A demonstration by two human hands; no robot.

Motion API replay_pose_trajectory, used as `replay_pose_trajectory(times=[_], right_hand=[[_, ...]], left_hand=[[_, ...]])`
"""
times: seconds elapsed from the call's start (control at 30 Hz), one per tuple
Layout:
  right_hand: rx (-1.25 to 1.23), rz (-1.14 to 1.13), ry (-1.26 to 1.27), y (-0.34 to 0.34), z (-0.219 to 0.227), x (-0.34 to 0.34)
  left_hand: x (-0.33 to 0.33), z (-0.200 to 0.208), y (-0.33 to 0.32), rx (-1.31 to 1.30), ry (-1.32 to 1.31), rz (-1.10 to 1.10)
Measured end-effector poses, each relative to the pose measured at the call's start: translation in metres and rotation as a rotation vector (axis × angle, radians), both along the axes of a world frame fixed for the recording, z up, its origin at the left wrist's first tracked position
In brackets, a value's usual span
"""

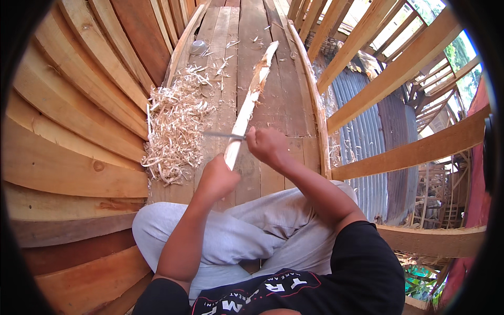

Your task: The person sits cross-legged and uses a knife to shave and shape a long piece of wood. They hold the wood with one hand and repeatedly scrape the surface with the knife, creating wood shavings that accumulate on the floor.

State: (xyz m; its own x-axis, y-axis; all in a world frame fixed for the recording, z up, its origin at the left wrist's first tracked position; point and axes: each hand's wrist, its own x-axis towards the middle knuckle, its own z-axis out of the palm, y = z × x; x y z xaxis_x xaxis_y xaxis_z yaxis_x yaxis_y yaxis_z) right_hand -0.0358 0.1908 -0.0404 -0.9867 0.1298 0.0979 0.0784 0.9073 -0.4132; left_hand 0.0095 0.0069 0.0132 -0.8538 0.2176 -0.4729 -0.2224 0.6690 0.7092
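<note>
A long, pale wooden stick (243, 118) slants away from me over the plank floor, with rough brown bark left toward its far end. My left hand (218, 177) is closed around its near end. In my right hand (267, 145) is a knife, gripped in a fist, whose handle is hidden by the fingers. The thin, dark knife blade (218, 135) points left and lies across the stick, just beyond my left hand.
Curled wood shavings (176, 126) are heaped left of the stick. A small clear cup (199, 48) stands beyond them on the plank floor (257, 178). Stacked boards (68, 168) rise at left. Wooden railing slats (409, 149) and corrugated metal sheets (362, 142) are at right. My crossed legs are close below.
</note>
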Motion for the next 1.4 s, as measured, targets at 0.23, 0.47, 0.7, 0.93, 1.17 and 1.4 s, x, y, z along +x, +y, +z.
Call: replay_pose_trajectory(times=[0.23,0.47,0.7,0.93,1.17,1.4], right_hand=[[-0.094,-0.141,0.078,0.019,-0.021,-0.012],[-0.042,-0.144,0.203,0.020,-0.023,-0.021],[-0.100,-0.076,0.176,0.022,-0.029,-0.023],[-0.115,-0.134,0.109,0.029,-0.034,-0.029],[-0.158,-0.024,0.166,0.041,-0.036,-0.034],[-0.155,0.004,0.122,0.020,-0.031,-0.028]], left_hand=[[-0.001,0.006,0.004,-0.069,0.055,-0.031],[0.002,0.007,0.006,-0.034,-0.024,0.003],[0.002,0.000,0.005,0.034,-0.050,0.010],[0.015,-0.030,0.009,0.089,0.200,0.008],[0.010,-0.010,0.009,0.072,0.031,0.016],[0.012,-0.014,0.008,-0.015,0.134,-0.001]])
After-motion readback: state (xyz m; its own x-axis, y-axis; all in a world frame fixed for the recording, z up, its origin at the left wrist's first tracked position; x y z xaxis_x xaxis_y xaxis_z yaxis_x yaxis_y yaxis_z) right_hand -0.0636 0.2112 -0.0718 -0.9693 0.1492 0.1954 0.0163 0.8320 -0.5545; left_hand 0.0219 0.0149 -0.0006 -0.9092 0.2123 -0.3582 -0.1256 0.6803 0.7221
